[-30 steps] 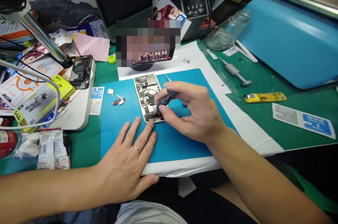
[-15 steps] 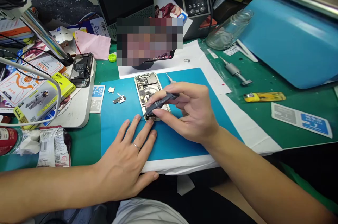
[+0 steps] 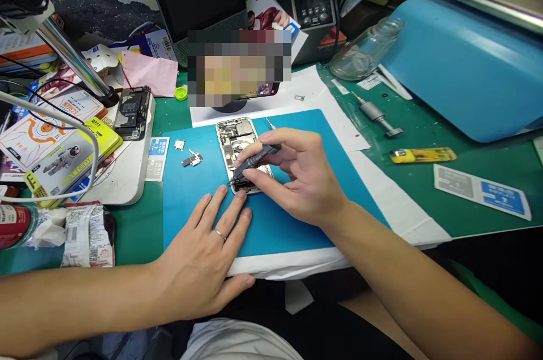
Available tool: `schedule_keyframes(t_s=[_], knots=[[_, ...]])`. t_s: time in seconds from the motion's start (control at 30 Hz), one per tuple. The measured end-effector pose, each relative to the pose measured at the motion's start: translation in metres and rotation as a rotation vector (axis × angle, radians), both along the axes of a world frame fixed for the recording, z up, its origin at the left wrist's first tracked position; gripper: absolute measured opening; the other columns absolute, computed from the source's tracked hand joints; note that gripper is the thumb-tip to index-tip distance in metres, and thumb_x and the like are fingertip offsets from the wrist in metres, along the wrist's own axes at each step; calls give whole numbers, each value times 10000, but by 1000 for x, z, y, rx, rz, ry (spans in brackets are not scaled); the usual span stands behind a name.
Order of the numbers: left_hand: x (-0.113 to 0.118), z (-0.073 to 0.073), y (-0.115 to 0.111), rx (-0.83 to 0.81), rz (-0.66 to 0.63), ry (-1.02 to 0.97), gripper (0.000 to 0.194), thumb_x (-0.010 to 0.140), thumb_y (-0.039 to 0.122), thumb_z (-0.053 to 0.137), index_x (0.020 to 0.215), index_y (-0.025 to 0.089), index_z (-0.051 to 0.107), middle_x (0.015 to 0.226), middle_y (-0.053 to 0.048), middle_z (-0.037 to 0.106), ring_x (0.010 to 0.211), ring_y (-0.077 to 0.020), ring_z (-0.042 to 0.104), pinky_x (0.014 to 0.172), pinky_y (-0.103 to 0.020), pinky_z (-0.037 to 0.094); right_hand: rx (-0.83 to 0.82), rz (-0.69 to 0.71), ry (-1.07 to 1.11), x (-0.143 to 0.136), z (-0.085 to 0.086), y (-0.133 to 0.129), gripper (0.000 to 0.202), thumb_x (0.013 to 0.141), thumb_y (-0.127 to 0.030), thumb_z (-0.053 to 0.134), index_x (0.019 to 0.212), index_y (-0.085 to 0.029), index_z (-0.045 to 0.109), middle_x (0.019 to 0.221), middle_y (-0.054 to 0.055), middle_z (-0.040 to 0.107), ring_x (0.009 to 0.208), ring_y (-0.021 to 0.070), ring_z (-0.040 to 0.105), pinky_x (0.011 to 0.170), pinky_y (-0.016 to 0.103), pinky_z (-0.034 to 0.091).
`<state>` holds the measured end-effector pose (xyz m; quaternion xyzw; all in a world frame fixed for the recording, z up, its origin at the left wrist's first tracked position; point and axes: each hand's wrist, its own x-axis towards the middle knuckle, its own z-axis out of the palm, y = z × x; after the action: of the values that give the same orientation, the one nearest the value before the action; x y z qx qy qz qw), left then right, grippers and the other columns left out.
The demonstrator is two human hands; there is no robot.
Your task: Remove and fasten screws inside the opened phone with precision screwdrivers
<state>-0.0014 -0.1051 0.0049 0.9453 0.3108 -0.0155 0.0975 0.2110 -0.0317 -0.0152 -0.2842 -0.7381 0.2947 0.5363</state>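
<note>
An opened phone (image 3: 237, 142) with bare inner parts lies on the blue mat (image 3: 280, 235). My right hand (image 3: 303, 176) grips black tweezers (image 3: 258, 159), their thin tip pointing down at the phone's lower left corner. Flat on the mat rests my left hand (image 3: 207, 247), fingers spread, with fingertips at the phone's bottom edge. Left of the phone sit a small dark-and-silver part (image 3: 192, 159) and a small metal piece (image 3: 180, 144). A thin metal tool tip (image 3: 270, 122) pokes out behind my right hand; the rest of it is hidden.
On the left are a yellow battery box (image 3: 72, 162) and another opened phone (image 3: 132, 114) on a white base. At the right lie a grey screwdriver-like tool (image 3: 375, 114), a yellow cutter (image 3: 423, 155) and a glass jar (image 3: 367, 49). A propped phone (image 3: 267, 90) stands behind, partly blurred out.
My right hand and the tweezers have shifted slightly left, and the tweezers' rear end sits a little lower. My left hand stays in place.
</note>
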Motion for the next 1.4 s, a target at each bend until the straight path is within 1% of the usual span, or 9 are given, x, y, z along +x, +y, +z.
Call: schedule_keyframes(t_s=[0.23, 0.43, 0.63, 0.8, 0.87, 0.97, 1.1, 1.23, 1.4], knots=[[0, 0, -1, 8, 8, -4, 788, 1012, 609, 422, 1573, 64, 328, 1693, -215, 175, 1556, -461, 148, 1226, -585, 198, 109, -79, -7, 1, 3, 1, 512, 912, -62, 637, 1308, -346, 482, 1040, 23, 647, 929, 187, 734, 760, 344, 672], [-1, 0, -1, 22, 11, -2, 790, 1011, 614, 421, 1576, 70, 323, 1697, -209, 162, 1558, -458, 143, 1220, -577, 213, 118, -83, -86, 5, -2, 2, 508, 899, -87, 658, 1326, -296, 478, 1054, 22, 692, 914, 181, 737, 784, 349, 662], [-2, 0, -1, 22, 9, 1, 795, 1017, 622, 400, 1584, 72, 314, 1700, -205, 153, 1566, -445, 124, 1234, -572, 181, 64, -103, -176, 5, 4, 1, 281, 900, -113, 651, 1141, -242, 585, 1027, 46, 715, 904, 172, 732, 778, 326, 668], [-3, -2, -1, 31, 5, -7, 807, 1023, 634, 371, 1597, 73, 283, 1694, -206, 180, 1570, -427, 128, 1242, -564, 160, 332, -107, -217, 3, 3, 2, 545, 903, -89, 669, 1376, -280, 478, 1121, 60, 746, 1009, 213, 753, 846, 390, 665], [-3, -3, -2, 38, 5, -8, 797, 1029, 630, 355, 1597, 76, 282, 1693, -202, 186, 1570, -419, 135, 1244, -557, 151, 405, -118, -235, 1, 3, 4, 581, 901, -80, 675, 1407, -264, 458, 1133, 79, 751, 1039, 222, 749, 865, 391, 659], [-4, -3, -2, 49, 2, -12, 785, 1035, 623, 344, 1596, 77, 281, 1690, -196, 207, 1572, -402, 151, 1251, -544, 141, 480, -169, -268, -2, 6, 5, 581, 894, -56, 671, 1407, -231, 461, 1088, 93, 756, 989, 212, 748, 843, 362, 657], [-3, -3, -1, 51, -4, -30, 788, 1032, 612, 374, 1592, 65, 285, 1681, -202, 233, 1575, -380, 160, 1268, -522, 157, 518, -179, -285, -4, 8, 5, 573, 895, -39, 637, 1416, -208, 470, 1087, 104, 751, 986, 205, 731, 834, 341, 652], [-3, -5, -1, 38, -15, -56, 801, 1015, 575, 453, 1582, 34, 290, 1666, -227, 257, 1574, -376, 174, 1268, -521, 209, 498, -148, -281, -6, 8, 5, 623, 900, -42, 611, 1463, -245, 438, 1134, 90, 738, 1003, 201, 717, 827, 335, 648], [-2, -6, -1, 44, -27, -54, 810, 1012, 573, 459, 1582, 26, 279, 1656, -239, 274, 1563, -382, 214, 1255, -523, 260, 510, -185, -271, -8, 8, 5, 603, 913, -74, 640, 1451, -261, 442, 1057, 68, 734, 945, 190, 713, 790, 324, 646]])
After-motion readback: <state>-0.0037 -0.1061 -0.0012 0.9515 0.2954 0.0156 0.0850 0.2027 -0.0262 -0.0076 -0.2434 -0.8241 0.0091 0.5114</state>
